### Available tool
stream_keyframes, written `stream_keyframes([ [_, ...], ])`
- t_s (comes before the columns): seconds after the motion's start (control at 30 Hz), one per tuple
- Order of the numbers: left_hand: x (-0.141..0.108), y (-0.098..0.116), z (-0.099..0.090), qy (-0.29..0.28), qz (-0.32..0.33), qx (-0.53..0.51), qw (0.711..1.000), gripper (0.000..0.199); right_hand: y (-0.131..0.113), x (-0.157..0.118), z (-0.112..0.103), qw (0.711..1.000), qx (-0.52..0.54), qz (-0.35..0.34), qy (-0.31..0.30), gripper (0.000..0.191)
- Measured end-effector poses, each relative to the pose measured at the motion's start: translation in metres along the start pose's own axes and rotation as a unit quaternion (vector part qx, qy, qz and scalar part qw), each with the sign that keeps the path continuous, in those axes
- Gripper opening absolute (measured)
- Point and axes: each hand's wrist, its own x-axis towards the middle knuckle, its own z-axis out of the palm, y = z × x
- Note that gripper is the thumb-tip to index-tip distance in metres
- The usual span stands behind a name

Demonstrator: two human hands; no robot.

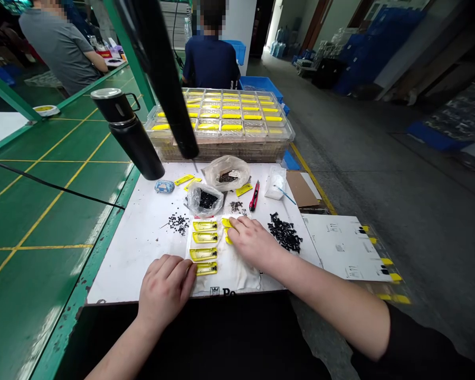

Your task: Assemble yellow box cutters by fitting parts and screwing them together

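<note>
Right hand's fingers rest on yellow plastic casings, grip unclear; a sleeve snag could scatter the black clips just beside that forearm.

On the table, a row of casings is lying before two bags, with a knife resting to their right. Behind, trays are sitting right of a bottle.

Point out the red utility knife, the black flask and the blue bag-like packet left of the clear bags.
Red utility knife (254, 197): head view, on its handle.
Black flask (136, 148): head view, on its body.
Blue packet (164, 186): head view, on its top.
</note>
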Motion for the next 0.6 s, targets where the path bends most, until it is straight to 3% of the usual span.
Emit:
stream_keyframes([
  [0.2,-0.005,-0.001,-0.002,0.049,0.007,-0.021,0.999,0.023,0.007,0.007,-0.001,0.991,0.127,0.034,0.023,0.026],
  [0.33,-0.006,-0.001,-0.002,0.062,-0.003,-0.026,0.998,0.026,0.012,0.001,-0.002,0.944,0.310,0.088,0.071,0.025],
  [0.43,-0.006,-0.002,-0.003,0.051,-0.007,-0.027,0.998,0.025,0.012,-0.021,-0.008,0.850,0.486,0.162,0.124,0.023],
  [0.6,-0.010,-0.008,-0.008,0.024,-0.001,-0.041,0.999,0.026,0.012,-0.094,-0.018,0.600,0.706,0.303,0.223,0.034],
])
